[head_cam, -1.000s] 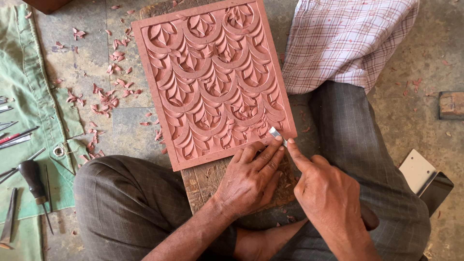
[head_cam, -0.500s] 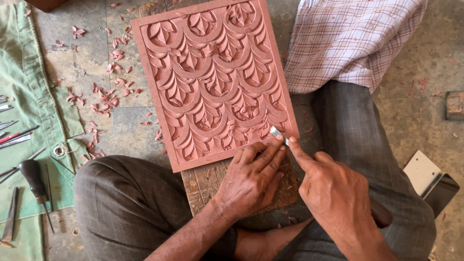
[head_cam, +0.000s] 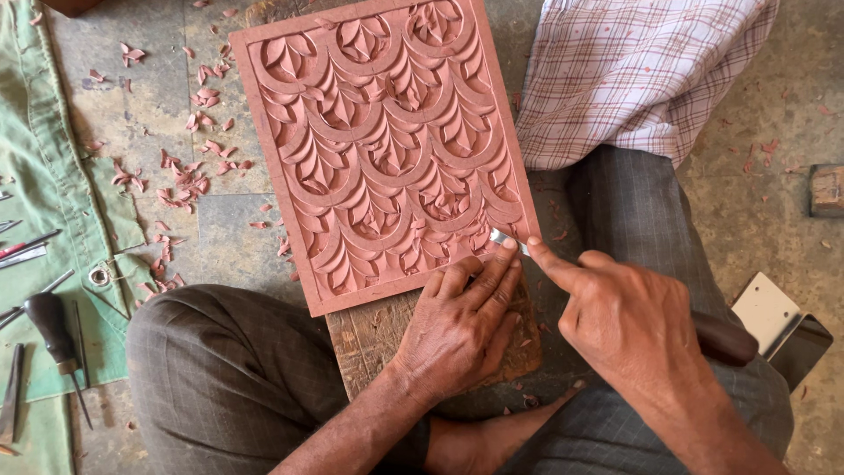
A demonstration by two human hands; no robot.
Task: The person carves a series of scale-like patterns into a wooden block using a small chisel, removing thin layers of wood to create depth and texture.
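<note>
Fingers [head_cam: 563, 268] of my right hand [head_cam: 633, 325] grip the chisel [head_cam: 505, 238], its blade pointing up-left into the carved panel's [head_cam: 378, 141] lower right corner; my left hand [head_cam: 457, 330] lies flat just below, fingertips steadying the blade, over the wooden block [head_cam: 369, 339]

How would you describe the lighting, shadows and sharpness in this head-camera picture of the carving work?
Head view: soft, even daylight, no glare. The carved panel is sharp, with shallow shadows in its grooves. The left hand and right hand are crisp, with no motion blur. Only the chisel tip glints faintly.
</note>
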